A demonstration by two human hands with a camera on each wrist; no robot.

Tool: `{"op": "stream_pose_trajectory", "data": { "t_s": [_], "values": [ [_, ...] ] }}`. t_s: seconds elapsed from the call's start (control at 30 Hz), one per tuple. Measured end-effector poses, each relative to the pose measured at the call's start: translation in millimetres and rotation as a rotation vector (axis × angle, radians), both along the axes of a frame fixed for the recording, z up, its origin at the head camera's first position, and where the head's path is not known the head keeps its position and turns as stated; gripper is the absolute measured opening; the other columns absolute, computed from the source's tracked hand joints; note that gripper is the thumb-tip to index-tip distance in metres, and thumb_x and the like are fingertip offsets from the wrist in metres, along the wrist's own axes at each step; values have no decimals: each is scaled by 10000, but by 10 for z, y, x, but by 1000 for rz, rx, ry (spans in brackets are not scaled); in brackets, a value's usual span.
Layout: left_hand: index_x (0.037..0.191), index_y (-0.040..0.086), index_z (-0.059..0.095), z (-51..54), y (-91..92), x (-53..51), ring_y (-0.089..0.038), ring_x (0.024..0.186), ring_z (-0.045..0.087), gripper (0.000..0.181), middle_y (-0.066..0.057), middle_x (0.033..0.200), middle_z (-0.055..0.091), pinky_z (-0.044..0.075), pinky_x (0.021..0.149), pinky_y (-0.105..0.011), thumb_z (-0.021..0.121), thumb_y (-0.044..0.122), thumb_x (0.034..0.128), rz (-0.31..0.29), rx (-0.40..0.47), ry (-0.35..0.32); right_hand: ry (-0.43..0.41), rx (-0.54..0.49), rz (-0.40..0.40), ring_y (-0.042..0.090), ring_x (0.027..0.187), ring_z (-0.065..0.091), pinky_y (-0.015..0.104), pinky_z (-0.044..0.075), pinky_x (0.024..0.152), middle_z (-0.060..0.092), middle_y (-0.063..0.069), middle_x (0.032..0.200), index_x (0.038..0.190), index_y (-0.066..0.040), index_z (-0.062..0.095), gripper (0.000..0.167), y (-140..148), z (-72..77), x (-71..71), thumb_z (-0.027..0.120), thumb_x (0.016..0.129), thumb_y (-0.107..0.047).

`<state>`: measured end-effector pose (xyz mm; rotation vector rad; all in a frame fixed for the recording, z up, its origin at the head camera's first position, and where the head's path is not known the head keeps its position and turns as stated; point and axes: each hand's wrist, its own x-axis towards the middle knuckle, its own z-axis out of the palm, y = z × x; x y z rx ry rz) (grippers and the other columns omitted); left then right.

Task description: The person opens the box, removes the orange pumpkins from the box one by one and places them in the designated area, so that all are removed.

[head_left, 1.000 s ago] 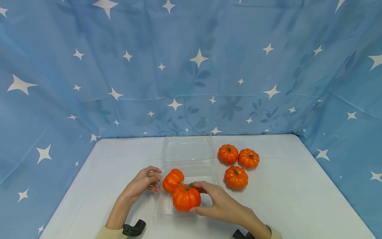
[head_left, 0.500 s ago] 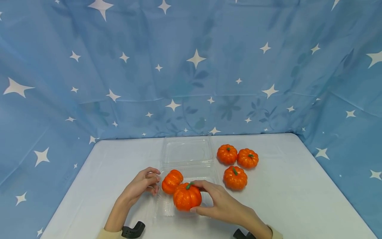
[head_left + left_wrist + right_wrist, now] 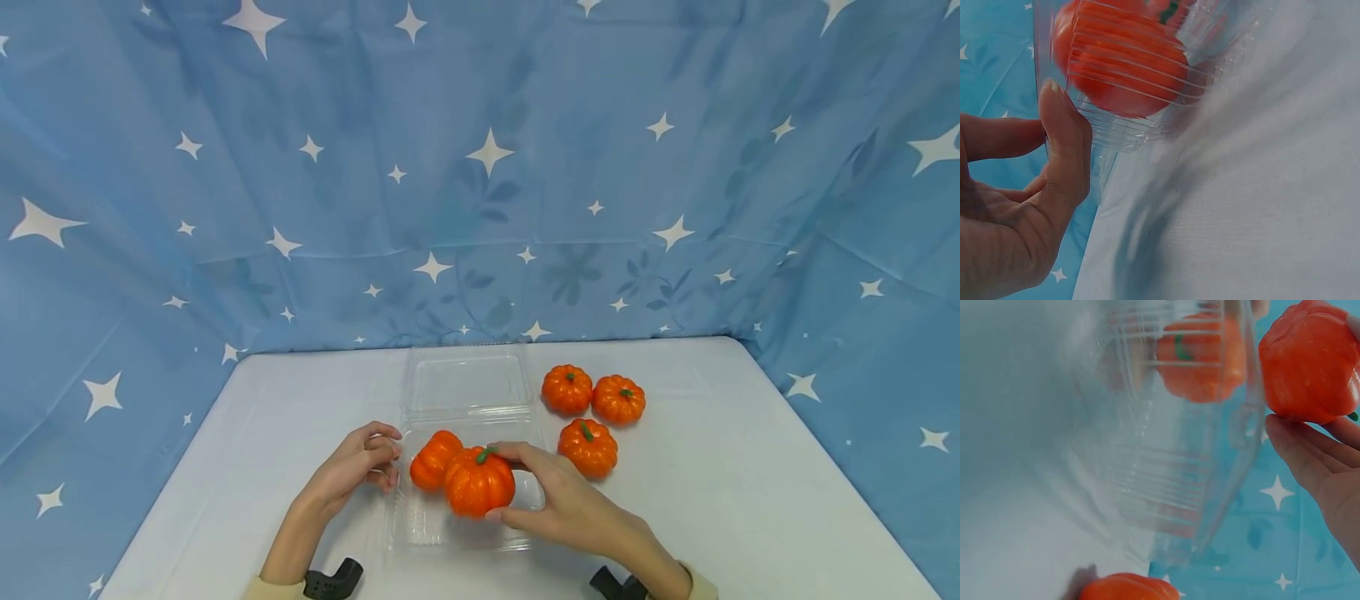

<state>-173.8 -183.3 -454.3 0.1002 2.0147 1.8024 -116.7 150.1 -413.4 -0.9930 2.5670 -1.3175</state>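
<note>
My right hand (image 3: 570, 504) grips a small orange toy pumpkin (image 3: 478, 490) with a green stem, thumb below and fingers near the top. It is above the clear plastic clamshell container (image 3: 431, 533), whose lid lies back flat. A second pumpkin (image 3: 432, 463) lies tipped on its side in the container's left part. At the left edge, my left hand (image 3: 348, 468) pinches the container's rim; the left wrist view shows the thumb and a finger on the ribbed wall (image 3: 1129, 134). In the right wrist view the held pumpkin (image 3: 1310, 362) is over the rim, outside the ribbed wall.
To the right of the container, three more pumpkins rest on the white table (image 3: 712, 483): one at the back (image 3: 567, 389), another touching it (image 3: 618, 400), and a nearer one (image 3: 588, 448). A blue star-print curtain (image 3: 480, 208) hangs behind the table.
My right hand has moved the held pumpkin slightly rightward and away from me over the container. The left hand stays at the container's edge. The head view has shifted a little.
</note>
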Motion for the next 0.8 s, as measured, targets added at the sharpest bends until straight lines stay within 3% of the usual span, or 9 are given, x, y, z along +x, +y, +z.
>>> {"op": "stream_pose_trajectory", "data": {
  "t_s": [0.37,0.8],
  "values": [
    [1323,-130,380,0,-4,10,-160,637,618,390,-102,855,605,573,577,-295,521,61,1014,-9,12,10,36,27,-64,192,1218,653,384,577,983,614,-11,1417,1428,-129,533,649,99,66,-32,746,923,-477],
    [1317,-136,381,-4,2,5,-157,655,618,394,-94,851,595,576,570,-300,534,65,1014,-12,27,6,177,42,-159,174,1201,656,412,585,962,631,-43,1399,1411,-146,540,633,285,192,-108,820,884,-360]
  ]
}}
